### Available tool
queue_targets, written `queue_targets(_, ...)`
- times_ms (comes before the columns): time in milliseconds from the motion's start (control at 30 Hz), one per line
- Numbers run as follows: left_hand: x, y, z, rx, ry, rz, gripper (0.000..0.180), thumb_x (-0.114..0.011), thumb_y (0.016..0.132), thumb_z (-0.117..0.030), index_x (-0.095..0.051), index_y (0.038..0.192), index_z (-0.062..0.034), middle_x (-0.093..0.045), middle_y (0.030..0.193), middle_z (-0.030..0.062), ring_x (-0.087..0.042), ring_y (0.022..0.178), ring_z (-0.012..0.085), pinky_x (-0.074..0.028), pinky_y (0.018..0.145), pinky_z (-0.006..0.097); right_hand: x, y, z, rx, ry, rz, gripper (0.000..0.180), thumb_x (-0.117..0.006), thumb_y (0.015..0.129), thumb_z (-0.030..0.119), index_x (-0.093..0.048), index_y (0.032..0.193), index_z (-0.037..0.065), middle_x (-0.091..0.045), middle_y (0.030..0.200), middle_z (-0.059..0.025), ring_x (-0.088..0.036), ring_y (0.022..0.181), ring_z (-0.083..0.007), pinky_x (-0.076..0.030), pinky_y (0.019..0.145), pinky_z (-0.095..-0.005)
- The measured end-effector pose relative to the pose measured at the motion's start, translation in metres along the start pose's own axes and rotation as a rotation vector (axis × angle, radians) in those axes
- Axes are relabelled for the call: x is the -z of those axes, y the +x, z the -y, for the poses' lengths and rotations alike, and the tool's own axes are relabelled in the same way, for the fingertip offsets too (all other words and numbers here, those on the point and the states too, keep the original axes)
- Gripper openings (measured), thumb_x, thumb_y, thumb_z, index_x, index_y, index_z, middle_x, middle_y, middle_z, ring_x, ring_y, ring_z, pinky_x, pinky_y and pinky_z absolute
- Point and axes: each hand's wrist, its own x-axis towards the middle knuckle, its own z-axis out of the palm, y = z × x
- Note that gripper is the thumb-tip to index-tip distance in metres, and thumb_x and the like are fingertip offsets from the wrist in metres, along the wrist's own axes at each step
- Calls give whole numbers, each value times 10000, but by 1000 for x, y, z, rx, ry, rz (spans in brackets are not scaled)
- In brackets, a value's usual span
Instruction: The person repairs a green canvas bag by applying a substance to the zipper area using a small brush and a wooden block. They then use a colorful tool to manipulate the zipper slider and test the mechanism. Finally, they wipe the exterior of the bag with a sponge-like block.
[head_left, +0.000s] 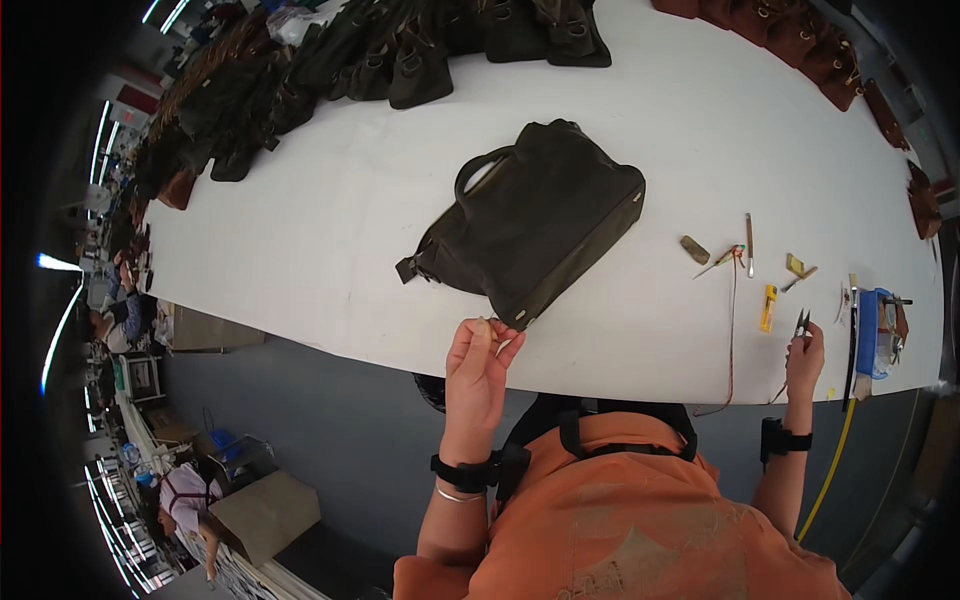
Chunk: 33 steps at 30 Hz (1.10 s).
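A dark olive-black leather handbag [555,220] lies on its side on the white table, with its curved handle toward the far left and its base toward the near right. At the bag's nearest corner is my left hand [478,370], fingertips pinched together. Whatever is between those fingertips is too small to make out. My right hand [806,362] is closed around thread snips [803,322], whose dark blades point away from me and stand slightly apart. The snips are well to the right of the bag, near the table's front edge.
Between bag and snips lie a brown block [694,249], a slim brush [749,240], an awl-like tool with a cord [733,330] and a yellow packet [768,307]. A blue tray [868,335] stands at right. Dark bags [420,75] and brown bags [790,38] line the far side.
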Motion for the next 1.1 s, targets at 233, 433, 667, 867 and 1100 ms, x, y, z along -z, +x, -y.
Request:
queue_targets(233, 3, -8, 1, -90, 62, -46, 128, -527, 995, -200, -561, 947, -87, -595, 967, 23, -580, 931, 128, -476, 925, 341, -16, -58, 200, -33, 690, 505, 364, -396, 1012, 279, -574, 1153, -6, -468, 705, 21, -376, 532, -22, -287, 447, -178)
queue_targets(433, 4, -11, 3, -137, 151, -78, 139, -527, 996, -199, -576, 944, -80, -595, 954, 12, -576, 920, 115, -475, 909, 321, -72, -131, 270, -260, 706, 1345, 471, -392, 1035, 381, -616, 1028, -34, -429, 658, 30, -281, 493, -20, -212, 403, -182)
queue_targets(667, 6, -13, 2, -145, 195, -105, 223, -566, 982, -253, -585, 899, -48, -595, 900, 13, -568, 849, 89, -479, 862, 279, -129, -158, 295, -177, 519, 1491, 501, -399, 1023, 411, -627, 919, -24, -390, 602, 49, -284, 439, -26, -220, 372, -195)
queue_targets(867, 10, -12, 2, -143, 193, -91, 189, -537, 996, -215, -582, 898, -59, -586, 911, 21, -559, 868, 107, -470, 851, 293, -143, -170, 297, -179, 523, 1466, 485, -413, 1022, 398, -627, 908, -21, -384, 587, 49, -274, 427, -26, -212, 362, -205)
queue_targets(1100, 9, -10, 1, -119, 190, -70, 204, -537, 995, -223, -582, 888, -55, -592, 877, 19, -565, 835, 109, -473, 833, 296, -146, -172, 297, -182, 580, 1392, 483, -425, 1020, 399, -643, 892, -12, -382, 564, 48, -274, 429, -27, -209, 366, -212)
